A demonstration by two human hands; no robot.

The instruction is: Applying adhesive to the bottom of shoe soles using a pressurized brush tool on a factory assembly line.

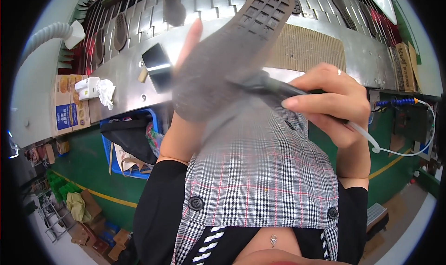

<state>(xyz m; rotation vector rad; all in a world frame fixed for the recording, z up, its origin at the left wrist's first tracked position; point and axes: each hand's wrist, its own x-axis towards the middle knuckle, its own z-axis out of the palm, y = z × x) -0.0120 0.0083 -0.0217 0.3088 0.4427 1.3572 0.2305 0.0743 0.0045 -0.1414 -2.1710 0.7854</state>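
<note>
A dark brown shoe sole (232, 46), blurred by motion, is held up in front of me, its grid-patterned end pointing away to the upper right. My left hand (190, 43) is closed on it from behind. Only its thumb shows past the left edge; the other fingers are hidden. In my right hand (335, 100) is a slim black-handled brush (278, 89), pinched between thumb and fingers. Its blurred tip meets or nearly meets the sole's lower right side; contact cannot be made out. From its handle end a white tube (399, 151) curves off to the right.
Beyond the metal bench (125, 86) runs a slatted conveyor (209, 5) with several soles. Corrugated cardboard (309, 46) lies on the bench, a phone (158, 67) to the left. A blue basket (108, 149) holds bags below. A cardboard box (403, 67) stands right.
</note>
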